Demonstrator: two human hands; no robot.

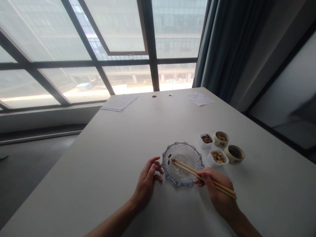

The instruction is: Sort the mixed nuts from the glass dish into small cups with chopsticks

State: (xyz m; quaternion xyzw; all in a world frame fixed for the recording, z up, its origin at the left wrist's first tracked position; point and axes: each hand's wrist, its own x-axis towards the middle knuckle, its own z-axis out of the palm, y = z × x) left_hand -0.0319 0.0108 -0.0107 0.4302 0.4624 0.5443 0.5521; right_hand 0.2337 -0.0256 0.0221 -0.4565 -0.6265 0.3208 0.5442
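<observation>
In my right hand [218,187] is a pair of wooden chopsticks [190,169], gripped with the tips pointing left over a scalloped glass dish [191,151]. A small dark brown piece sits at the chopstick tips; whether they pinch it I cannot tell. Two similar dark pieces [169,158] lie at the dish's left side. My left hand [148,177] rests at the left rim, fingers loosely curved and apart, holding nothing. Right of the dish stand a white cup of dark brown pieces [206,139] and a white cup of yellowish pieces [218,157].
Two cream-coloured round bowls [221,138] with dark markings stand beside the white cups; the nearer one looks dark inside. Paper sheets [119,102] lie at the far left of the white table [111,148], with more paper [198,98] at the far right. Windows and a dark curtain [222,49] are beyond.
</observation>
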